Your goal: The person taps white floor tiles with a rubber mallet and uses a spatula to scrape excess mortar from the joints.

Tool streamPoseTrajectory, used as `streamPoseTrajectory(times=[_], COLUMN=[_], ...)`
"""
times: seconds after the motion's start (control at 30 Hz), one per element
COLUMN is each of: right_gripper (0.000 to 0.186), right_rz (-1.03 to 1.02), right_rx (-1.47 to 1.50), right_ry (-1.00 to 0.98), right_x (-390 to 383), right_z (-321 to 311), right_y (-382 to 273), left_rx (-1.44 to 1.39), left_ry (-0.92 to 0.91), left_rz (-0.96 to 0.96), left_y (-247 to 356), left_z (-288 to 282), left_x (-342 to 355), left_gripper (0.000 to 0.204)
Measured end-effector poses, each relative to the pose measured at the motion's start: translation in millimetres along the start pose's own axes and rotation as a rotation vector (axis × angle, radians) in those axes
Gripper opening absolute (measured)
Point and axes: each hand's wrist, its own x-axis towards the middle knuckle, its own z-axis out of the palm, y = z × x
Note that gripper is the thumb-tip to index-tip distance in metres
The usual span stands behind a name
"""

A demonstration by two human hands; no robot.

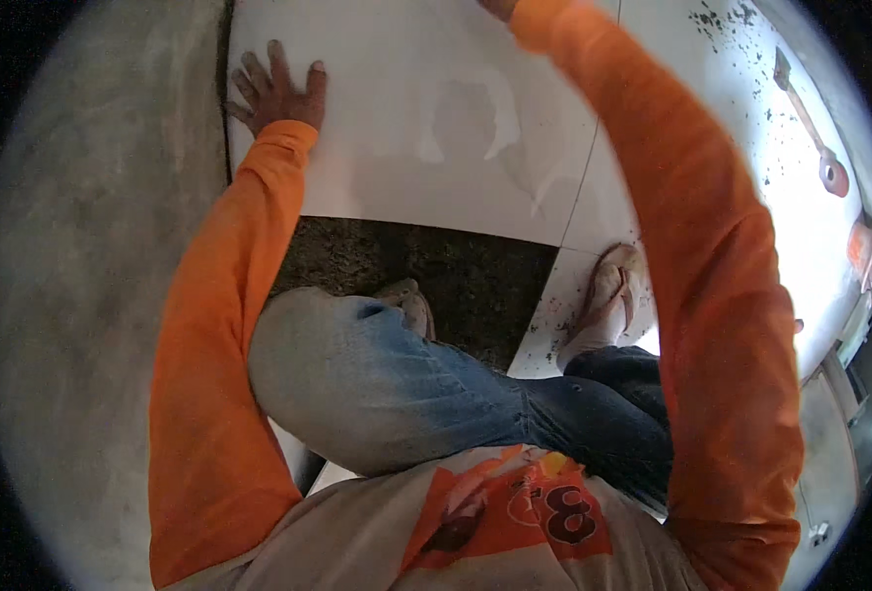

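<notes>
My left hand (276,91) lies flat with its fingers spread on a large glossy white floor tile (387,158), close to the tile's left edge by the wall. At the top edge of the view only a bit of my right hand (498,8) shows, above the far part of the same tile; its fingers are out of the picture. Along the tile's near edge runs a patch of dark, rough bedding (456,281). Both forearms, in orange sleeves, reach forward over the floor.
A grey plastered wall (91,246) rises at the left. My sandalled foot (613,286) stands on neighbouring tiles at the right, among dark crumbs. Farther right lies a long-handled tool (805,118) with a rounded reddish end. Dark debris (722,25) is scattered at the far right.
</notes>
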Motion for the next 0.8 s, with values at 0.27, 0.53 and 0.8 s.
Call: streamPoseTrajectory(times=[0.27,0.53,0.8], right_gripper=[0.060,0.056,0.061], right_rz=[-0.193,0.185,0.213], right_rx=[-0.370,-0.294,0.707], right_ry=[0.061,0.022,0.264], right_x=[7,-4,-109], right_z=[36,8,-15], right_y=[48,67,-110], left_rx=[-0.002,-0.086,-0.151], left_ry=[0.021,0.007,-0.054], left_rz=[0.118,0.426,0.674], left_y=[-2,34,-42], left_z=[15,-14,-44], left_x=[-31,-81,-109], left_gripper=[0.073,0.074,0.069])
